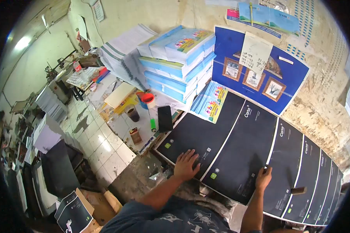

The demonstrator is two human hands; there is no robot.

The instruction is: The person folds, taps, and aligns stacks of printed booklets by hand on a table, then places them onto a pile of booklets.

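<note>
Large black printed sheets marked "Carta" lie overlapped in a row along the bench, their white edges showing. My left hand (186, 166) rests flat with fingers spread on the lower edge of the leftmost black sheet (200, 132). On the second black sheet (241, 134), near its right edge, is my right hand (263, 178), its fingers curled in. A small dark thing with a pale tip shows at those fingertips, too small to name. Right of that hand, a small brown block (298, 190) sits on the overlapped sheets (287, 155).
Stacked blue-and-white booklets (179, 70) and a blue board (260, 70) stand behind the sheets. A phone (165, 118), green lighter (153, 125), glass of dark drink (132, 113) and red-rimmed cup (147, 99) are at left. Below left is a cardboard box (99, 206).
</note>
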